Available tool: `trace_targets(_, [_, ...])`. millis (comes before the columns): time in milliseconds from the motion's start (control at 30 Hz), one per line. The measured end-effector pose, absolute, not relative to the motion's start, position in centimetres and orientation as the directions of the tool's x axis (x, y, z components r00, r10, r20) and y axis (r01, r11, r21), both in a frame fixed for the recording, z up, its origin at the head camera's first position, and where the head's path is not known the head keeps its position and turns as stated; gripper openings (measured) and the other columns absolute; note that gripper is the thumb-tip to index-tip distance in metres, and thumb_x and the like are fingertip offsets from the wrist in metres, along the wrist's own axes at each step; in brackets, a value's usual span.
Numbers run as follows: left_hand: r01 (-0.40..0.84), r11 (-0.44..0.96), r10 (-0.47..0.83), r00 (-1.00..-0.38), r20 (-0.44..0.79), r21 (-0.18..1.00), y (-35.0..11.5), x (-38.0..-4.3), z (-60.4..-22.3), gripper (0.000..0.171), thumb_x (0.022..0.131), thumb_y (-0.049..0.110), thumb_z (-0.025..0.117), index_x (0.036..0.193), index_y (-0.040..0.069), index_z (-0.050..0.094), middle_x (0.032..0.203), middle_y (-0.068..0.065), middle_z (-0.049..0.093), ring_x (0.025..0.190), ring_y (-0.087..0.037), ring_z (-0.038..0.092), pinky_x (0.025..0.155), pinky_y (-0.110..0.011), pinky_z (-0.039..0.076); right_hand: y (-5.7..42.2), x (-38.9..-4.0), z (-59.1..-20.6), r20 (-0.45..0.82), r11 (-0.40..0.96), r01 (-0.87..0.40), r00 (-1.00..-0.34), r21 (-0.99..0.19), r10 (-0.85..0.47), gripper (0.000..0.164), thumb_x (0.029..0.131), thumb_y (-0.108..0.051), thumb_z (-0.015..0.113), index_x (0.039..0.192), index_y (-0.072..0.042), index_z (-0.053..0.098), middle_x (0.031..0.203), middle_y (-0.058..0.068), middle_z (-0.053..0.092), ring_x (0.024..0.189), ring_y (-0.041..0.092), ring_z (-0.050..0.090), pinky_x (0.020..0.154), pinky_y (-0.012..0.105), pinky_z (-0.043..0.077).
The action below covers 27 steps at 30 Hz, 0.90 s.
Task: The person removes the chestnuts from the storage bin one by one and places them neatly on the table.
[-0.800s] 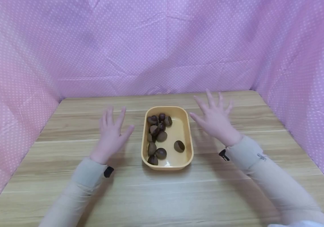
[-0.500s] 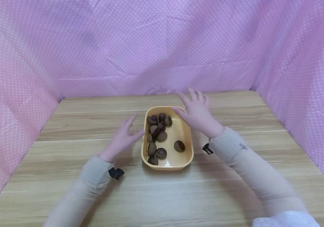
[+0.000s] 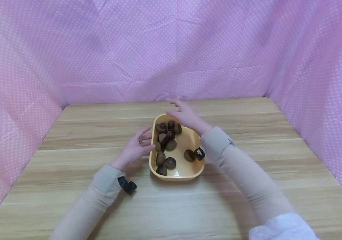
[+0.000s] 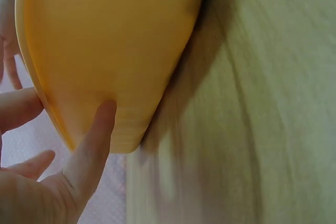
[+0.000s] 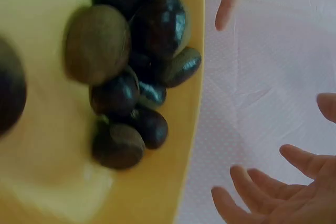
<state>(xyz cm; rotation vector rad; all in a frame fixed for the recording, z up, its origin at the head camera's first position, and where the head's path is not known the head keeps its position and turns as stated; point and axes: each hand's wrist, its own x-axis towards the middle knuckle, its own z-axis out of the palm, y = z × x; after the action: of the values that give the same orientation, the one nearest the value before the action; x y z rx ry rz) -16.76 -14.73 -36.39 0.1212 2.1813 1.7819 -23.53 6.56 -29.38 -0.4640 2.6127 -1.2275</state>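
Observation:
A yellow rectangular plastic box [image 3: 188,141] holds several brown chestnuts [image 3: 170,163], most of them gathered along its left side. A single chestnut [image 3: 189,155] lies apart on the right. Beside the left wall is my left hand [image 3: 134,146], its thumb over the rim and fingers spread loosely. In the left wrist view, one fingertip [image 4: 108,106] is right at the outer wall of the box. My right hand [image 3: 185,116] reaches over the far rim with bent fingers and holds nothing; the right wrist view has its fingers [image 5: 247,187] beyond the rim, above the chestnuts' level.
The box stands on a light wood-grain table [image 3: 171,206]. Pink polka-dot cloth [image 3: 171,50] hangs behind the table and along both sides. Black camera mounts are strapped at the left wrist [image 3: 127,185] and right wrist [image 3: 199,154].
Both hands have moved inward: the left one rightward to the box's side, the right one leftward over the far end. The box and chestnuts have stayed in place.

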Motion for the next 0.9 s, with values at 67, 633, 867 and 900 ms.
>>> trace_targets(67, [-0.160, 0.195, 0.261, -0.942, -0.209, 0.968, -14.7, -16.9, -36.5, 0.077, 0.089, -0.005, 0.058, 0.152, 0.015, 0.019, 0.145, -0.025, 0.035, 0.128, -0.041, 0.044, 0.092, -0.042, 0.053, 6.1, -24.0, -29.8, -0.109, 0.572, -0.125, -0.927, -0.810, -0.358, 0.060, 0.094, -0.042, 0.053, 0.145, -0.015, 0.035, 0.149, 0.011, 0.036, 0.132, 0.031, 0.040, 0.106, 0.047, 0.041])
trace_targets(633, [-0.187, 0.160, 0.248, -0.943, -0.223, 0.969, -14.7, -16.4, -37.4, 0.069, 0.091, -0.004, 0.054, 0.150, 0.017, 0.025, 0.145, -0.019, 0.038, 0.128, -0.038, 0.045, 0.089, -0.045, 0.054, 3.5, -25.3, -34.6, -0.175, 0.569, -0.129, -0.876, -0.812, -0.450, 0.053, 0.086, -0.022, 0.069, 0.133, -0.005, 0.050, 0.130, 0.016, 0.057, 0.120, 0.029, 0.054, 0.104, 0.039, 0.044])
trace_targets(867, [-0.160, 0.154, 0.260, -0.946, -0.196, 0.975, -14.6, -16.4, -37.7, 0.066, 0.092, -0.004, 0.054, 0.149, 0.013, 0.026, 0.146, -0.021, 0.036, 0.128, -0.040, 0.044, 0.089, -0.046, 0.054, 3.1, -25.5, -35.6, -0.091, 0.579, -0.233, -0.875, -0.781, -0.476, 0.040, 0.082, -0.015, 0.073, 0.120, -0.005, 0.061, 0.118, 0.013, 0.065, 0.114, 0.025, 0.057, 0.099, 0.035, 0.047])
trace_targets(900, [-0.157, 0.158, 0.259, -0.946, -0.194, 0.975, -14.6, -16.5, -37.7, 0.066, 0.092, -0.004, 0.054, 0.149, 0.012, 0.026, 0.146, -0.021, 0.036, 0.128, -0.040, 0.044, 0.088, -0.046, 0.054, 3.0, -25.5, -35.6, -0.083, 0.592, -0.244, -0.879, -0.768, -0.470, 0.040, 0.082, -0.015, 0.073, 0.119, -0.005, 0.061, 0.117, 0.013, 0.065, 0.112, 0.025, 0.058, 0.098, 0.035, 0.048])
